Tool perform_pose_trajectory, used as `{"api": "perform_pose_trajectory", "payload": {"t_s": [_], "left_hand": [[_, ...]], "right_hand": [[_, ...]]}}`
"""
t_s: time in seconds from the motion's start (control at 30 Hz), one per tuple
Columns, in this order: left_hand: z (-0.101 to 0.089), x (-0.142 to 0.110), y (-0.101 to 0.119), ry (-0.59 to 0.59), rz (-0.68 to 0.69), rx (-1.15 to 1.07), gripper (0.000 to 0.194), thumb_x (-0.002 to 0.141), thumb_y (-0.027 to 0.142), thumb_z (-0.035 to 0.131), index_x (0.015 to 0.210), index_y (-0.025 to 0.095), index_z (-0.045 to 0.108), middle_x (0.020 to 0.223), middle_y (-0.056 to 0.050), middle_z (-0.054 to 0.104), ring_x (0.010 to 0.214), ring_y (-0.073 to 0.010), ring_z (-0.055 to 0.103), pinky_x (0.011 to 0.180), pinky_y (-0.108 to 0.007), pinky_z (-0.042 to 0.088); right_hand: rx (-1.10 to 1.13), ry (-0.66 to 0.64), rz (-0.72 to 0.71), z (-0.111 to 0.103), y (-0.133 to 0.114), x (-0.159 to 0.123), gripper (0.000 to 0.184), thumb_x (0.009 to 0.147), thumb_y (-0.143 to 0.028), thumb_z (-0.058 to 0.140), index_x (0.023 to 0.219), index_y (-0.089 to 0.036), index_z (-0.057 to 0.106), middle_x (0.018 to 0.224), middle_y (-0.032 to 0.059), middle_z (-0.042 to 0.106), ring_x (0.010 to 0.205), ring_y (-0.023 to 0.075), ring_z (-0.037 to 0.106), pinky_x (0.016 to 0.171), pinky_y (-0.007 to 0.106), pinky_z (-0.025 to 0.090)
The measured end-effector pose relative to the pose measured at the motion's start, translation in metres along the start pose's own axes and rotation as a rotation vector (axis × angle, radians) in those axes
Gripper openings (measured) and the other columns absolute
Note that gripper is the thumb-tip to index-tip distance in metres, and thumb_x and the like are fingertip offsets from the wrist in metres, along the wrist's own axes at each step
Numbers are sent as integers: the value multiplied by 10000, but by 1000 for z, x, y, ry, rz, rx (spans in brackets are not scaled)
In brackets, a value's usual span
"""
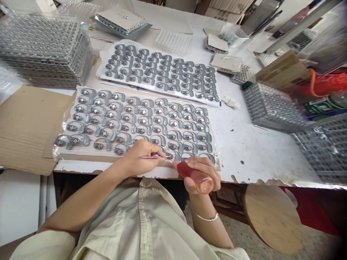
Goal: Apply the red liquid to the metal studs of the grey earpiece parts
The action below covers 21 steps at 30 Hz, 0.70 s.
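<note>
Inside right-hand fingers (203,164) sits a translucent red bottle (194,177).

my left hand (141,159) is pinched closed at the end of my outstretched left forearm (84,196), while my right hand (202,175) curls in a fist just beside it, right wrist (200,206) raised.

Bright light leaves soft shadow under the left hand (142,159) (edges warped, blurry).
</note>
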<state>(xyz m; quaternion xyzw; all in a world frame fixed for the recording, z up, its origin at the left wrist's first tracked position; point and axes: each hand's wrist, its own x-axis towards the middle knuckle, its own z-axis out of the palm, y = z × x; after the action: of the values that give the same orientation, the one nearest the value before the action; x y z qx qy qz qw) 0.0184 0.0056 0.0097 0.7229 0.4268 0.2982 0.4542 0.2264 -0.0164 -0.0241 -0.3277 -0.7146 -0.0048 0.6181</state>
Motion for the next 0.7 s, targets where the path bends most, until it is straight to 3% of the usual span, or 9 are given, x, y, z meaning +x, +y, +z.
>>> {"api": "perform_pose_trajectory", "payload": {"t_s": [0.27, 0.7], "left_hand": [[0, 1, 0, -7, -17, 8, 126, 787, 221, 638, 796, 191, 761, 713, -16, 726, 677, -167, 661, 626, -241, 500], [-1, 1, 2, -23, -40, -28, 123, 775, 211, 644, 790, 174, 760, 702, -26, 718, 681, -160, 656, 629, -224, 489]], "right_hand": [[36, 53, 15, 0, 1, 0, 321, 871, -493, 624, 912, -175, 636, 684, 20, 605, 571, 176, 573, 461, 318, 510], [87, 6, 14, 2, 1, 4, 304, 865, -430, 660, 906, -129, 648, 691, 45, 614, 586, 178, 580, 460, 316, 515]]}}
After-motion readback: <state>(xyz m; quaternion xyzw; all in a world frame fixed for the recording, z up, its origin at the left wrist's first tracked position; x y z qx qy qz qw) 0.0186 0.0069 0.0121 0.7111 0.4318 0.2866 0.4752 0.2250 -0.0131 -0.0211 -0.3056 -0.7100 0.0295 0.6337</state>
